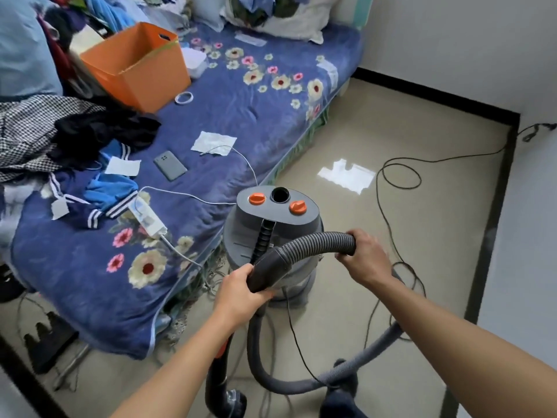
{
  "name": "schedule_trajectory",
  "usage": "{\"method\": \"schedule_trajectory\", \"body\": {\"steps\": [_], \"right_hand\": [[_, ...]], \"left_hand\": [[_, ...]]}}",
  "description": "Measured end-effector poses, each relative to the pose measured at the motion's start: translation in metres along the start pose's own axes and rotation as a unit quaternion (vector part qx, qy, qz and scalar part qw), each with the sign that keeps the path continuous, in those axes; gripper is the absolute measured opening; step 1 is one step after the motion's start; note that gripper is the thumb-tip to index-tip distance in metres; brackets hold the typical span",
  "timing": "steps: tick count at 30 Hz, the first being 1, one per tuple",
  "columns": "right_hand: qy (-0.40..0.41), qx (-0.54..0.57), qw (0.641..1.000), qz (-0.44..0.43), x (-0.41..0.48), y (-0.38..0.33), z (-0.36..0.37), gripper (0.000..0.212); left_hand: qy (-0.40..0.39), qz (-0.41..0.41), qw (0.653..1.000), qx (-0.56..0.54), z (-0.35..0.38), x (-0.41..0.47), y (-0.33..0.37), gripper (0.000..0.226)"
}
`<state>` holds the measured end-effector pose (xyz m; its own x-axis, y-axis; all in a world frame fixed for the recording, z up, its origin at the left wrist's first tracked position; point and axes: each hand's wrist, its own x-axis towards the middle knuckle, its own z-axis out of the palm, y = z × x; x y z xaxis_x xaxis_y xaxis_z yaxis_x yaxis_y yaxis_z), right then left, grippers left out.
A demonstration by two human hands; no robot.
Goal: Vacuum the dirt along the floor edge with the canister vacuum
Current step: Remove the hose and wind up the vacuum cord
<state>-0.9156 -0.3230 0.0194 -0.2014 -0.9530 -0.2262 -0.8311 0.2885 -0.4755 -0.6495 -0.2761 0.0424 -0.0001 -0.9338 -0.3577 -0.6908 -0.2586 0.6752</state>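
Readying the hose at the canister vacuum (271,227), no cleaning of the floor edge yet, I judge.

My left hand (241,294) wraps the black cuff (268,271); my right hand (363,260) grips the ribbed hose (316,239). The grey canister stands on the floor (428,236) against the bed (241,116), its top port (280,195) open. Next, the cuff probably needs lining up with that port.

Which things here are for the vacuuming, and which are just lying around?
For the job: grey canister vacuum with orange knobs; grey ribbed hose, held by left hand and right hand; thin black cord on floor.
Just lying about: orange box; grey phone; white paper scrap.
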Motion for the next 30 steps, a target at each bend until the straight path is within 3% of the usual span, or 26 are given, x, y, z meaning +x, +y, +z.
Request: {"method": "schedule_trajectory", "body": {"steps": [7,13,17,21,25,30], "right_hand": [[-0.161,-0.035,0.986,-0.021,0.104,0.009,0.000,0.037],[-0.184,-0.020,0.980,-0.071,0.178,-0.057,0.008,0.027],[-0.216,-0.018,0.966,-0.140,0.206,-0.112,0.035,0.012],[-0.254,-0.015,0.953,-0.165,0.229,-0.145,0.077,0.012],[-0.238,-0.016,0.960,-0.146,0.248,-0.155,0.107,0.017],[-0.300,0.033,0.950,-0.081,0.250,-0.166,0.130,0.019]], "left_hand": [[0.039,-0.097,0.994,0.022,0.031,0.049,0.022,0.025],[0.084,-0.166,0.982,0.021,0.035,0.078,0.006,0.021],[0.049,-0.144,0.987,0.054,0.040,0.107,-0.009,0.022],[0.013,-0.126,0.983,0.134,0.051,0.131,-0.027,0.028],[0.015,-0.133,0.982,0.130,0.057,0.143,-0.053,0.031],[0.020,-0.127,0.987,0.096,0.066,0.145,-0.066,0.036]]}}
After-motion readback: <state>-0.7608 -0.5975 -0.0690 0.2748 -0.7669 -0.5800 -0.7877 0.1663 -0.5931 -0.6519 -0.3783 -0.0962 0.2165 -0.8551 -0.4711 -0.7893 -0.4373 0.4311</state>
